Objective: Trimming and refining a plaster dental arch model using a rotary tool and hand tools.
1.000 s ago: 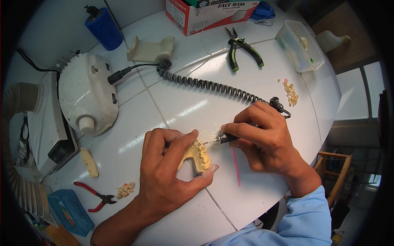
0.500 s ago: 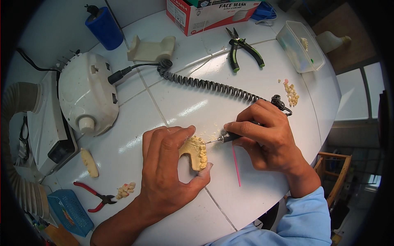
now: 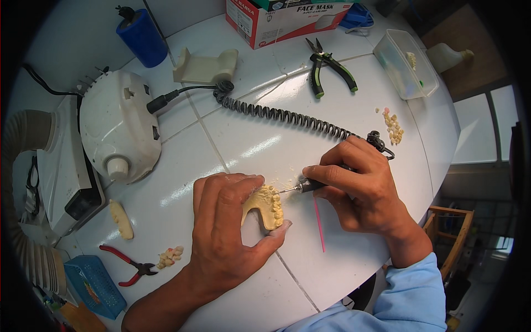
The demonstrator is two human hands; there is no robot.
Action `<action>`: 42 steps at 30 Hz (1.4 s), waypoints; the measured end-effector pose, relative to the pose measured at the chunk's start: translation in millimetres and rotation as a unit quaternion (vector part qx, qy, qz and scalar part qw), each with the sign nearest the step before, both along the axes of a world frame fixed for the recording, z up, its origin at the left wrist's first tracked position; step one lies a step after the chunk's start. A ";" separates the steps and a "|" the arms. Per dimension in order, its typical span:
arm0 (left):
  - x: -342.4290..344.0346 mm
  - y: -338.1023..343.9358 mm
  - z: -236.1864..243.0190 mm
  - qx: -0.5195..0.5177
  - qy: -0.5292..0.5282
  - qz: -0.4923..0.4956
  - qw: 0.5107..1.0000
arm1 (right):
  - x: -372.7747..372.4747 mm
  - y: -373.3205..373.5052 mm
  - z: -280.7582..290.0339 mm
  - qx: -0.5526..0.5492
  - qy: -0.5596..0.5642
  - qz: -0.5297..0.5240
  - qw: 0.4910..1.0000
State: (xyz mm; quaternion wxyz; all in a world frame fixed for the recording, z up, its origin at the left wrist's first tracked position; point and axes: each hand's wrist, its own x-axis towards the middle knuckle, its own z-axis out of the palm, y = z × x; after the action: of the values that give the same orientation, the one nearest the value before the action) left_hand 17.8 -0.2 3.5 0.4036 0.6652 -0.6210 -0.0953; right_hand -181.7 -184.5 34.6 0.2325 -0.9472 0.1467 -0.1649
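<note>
My left hand (image 3: 227, 232) grips a yellow dental cast (image 3: 265, 202) by its sides, fingertips at the upper edge and thumb at the lower right. My right hand (image 3: 362, 193) holds a black and silver rotary handpiece (image 3: 307, 185) pen-like, its thin bit touching or very near the cast's row of teeth. Pale yellow shavings (image 3: 289, 180) lie just above. A pink stick (image 3: 319, 226) lies below the handpiece. The handpiece's coiled cord (image 3: 276, 115) runs up to the white motor unit (image 3: 121, 138).
Red-handled cutters (image 3: 124, 260), small tooth pieces (image 3: 168, 257) and a blue basket (image 3: 97, 285) sit lower left. Green-black pliers (image 3: 337, 72), a clear container (image 3: 409, 77), a mask box (image 3: 282, 22) and more tooth pieces (image 3: 394, 127) are farther back. A dust-extractor hose (image 3: 27, 166) runs along the left.
My left hand has shifted the cast slightly, with small changes in its angle. My right hand and the handpiece have moved a little to the right.
</note>
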 end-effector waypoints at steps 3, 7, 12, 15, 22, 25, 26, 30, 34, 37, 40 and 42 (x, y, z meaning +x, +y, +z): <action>-0.9 -0.5 0.9 0.004 0.008 0.003 1.000 | -0.7 0.0 -0.2 -0.001 0.001 0.000 1.000; -1.6 0.9 2.3 0.035 0.005 0.009 0.999 | -1.0 0.3 -0.2 0.005 -0.001 0.001 1.000; -1.8 1.6 1.5 0.059 0.014 0.012 0.998 | -0.9 0.6 1.1 0.004 0.002 0.002 1.000; -0.9 2.2 0.9 0.059 0.015 0.012 0.998 | 0.0 1.1 1.4 0.003 0.005 0.002 1.000; -0.5 2.2 2.4 0.054 0.008 0.021 0.998 | -1.0 -1.7 2.7 0.021 0.003 -0.004 1.000; 0.2 2.5 0.9 0.031 0.002 0.019 0.999 | -1.5 -5.5 -1.9 0.028 -0.025 -0.027 0.999; 0.6 2.9 0.1 0.011 0.012 0.016 1.000 | -1.2 -5.8 -2.4 0.028 -0.031 -0.028 0.999; -3.7 0.7 -1.4 0.022 0.018 0.016 0.999 | -3.1 -7.8 -3.8 0.040 -0.061 -0.061 0.996; -3.6 2.7 -12.6 0.013 0.109 0.011 0.994 | -2.1 -12.4 -7.7 0.033 -0.058 -0.096 0.993; -4.9 1.2 -4.6 0.021 0.105 -0.005 0.994 | -2.7 -14.8 -12.7 0.033 -0.087 -0.101 0.990; -4.9 1.6 1.6 0.047 0.085 -0.012 0.995 | -2.9 -14.8 -13.3 0.028 -0.084 -0.107 0.990; -5.3 2.2 3.9 0.059 0.074 -0.012 0.995 | -2.8 -15.3 -16.2 0.022 -0.076 -0.105 0.991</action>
State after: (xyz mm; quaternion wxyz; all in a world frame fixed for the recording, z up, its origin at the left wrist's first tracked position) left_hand 12.5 2.0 7.4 0.4068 0.6714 -0.5910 -0.1858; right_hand -184.6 -199.8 18.4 0.2449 -0.9059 0.2313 -0.2566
